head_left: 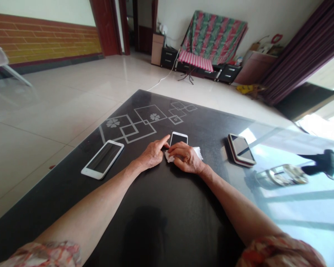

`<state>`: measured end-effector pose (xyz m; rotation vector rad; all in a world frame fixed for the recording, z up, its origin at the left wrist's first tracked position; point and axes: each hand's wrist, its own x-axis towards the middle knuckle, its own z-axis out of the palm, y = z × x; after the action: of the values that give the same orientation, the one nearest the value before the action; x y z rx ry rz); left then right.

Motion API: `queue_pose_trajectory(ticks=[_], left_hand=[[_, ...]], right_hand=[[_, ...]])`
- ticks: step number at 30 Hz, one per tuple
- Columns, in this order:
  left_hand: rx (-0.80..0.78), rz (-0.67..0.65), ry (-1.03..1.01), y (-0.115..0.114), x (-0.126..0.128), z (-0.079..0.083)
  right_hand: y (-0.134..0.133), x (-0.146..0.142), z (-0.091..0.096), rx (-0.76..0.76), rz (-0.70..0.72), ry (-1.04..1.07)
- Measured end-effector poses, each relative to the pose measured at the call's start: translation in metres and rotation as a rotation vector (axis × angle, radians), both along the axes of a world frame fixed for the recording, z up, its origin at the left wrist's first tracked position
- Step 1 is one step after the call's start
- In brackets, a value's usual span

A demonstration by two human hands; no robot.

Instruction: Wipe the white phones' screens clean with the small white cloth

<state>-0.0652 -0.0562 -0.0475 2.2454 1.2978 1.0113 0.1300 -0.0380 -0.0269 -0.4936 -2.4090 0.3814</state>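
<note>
Patterned sleeves (281, 253) (reddish, bunched)

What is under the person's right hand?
A white cloth shows at both sides of the right hand. Beyond it, a phone's upper part shows; its lower end, and the cloth's middle, are covered.

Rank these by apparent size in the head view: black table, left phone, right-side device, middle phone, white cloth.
1. Black table
2. Left phone
3. Right-side device
Last, unranked: middle phone and white cloth. The right hand covers part of each, so their order is unsure.
</note>
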Motion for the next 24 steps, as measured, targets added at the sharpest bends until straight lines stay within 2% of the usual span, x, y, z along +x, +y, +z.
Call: queue_pose_trajectory(ticks=[4,13,19,24], left_hand=[[-0.003,0.017,0.002,0.001,0.0,0.0],[-0.018,0.035,-0.014,0.001,0.001,0.0],[-0.034,0.048,-0.013,0.0,0.003,0.003],[-0.035,0.053,-0.009,0.0,0.003,0.004]], right_hand=[[0.01,0.008,0.002,-0.013,-0.054,0.003],[-0.005,0.001,0.007,-0.047,0.054,-0.024],[0.009,0.005,0.002,0.019,-0.064,-0.009],[0.011,0.005,0.002,0.027,-0.099,-0.021]])
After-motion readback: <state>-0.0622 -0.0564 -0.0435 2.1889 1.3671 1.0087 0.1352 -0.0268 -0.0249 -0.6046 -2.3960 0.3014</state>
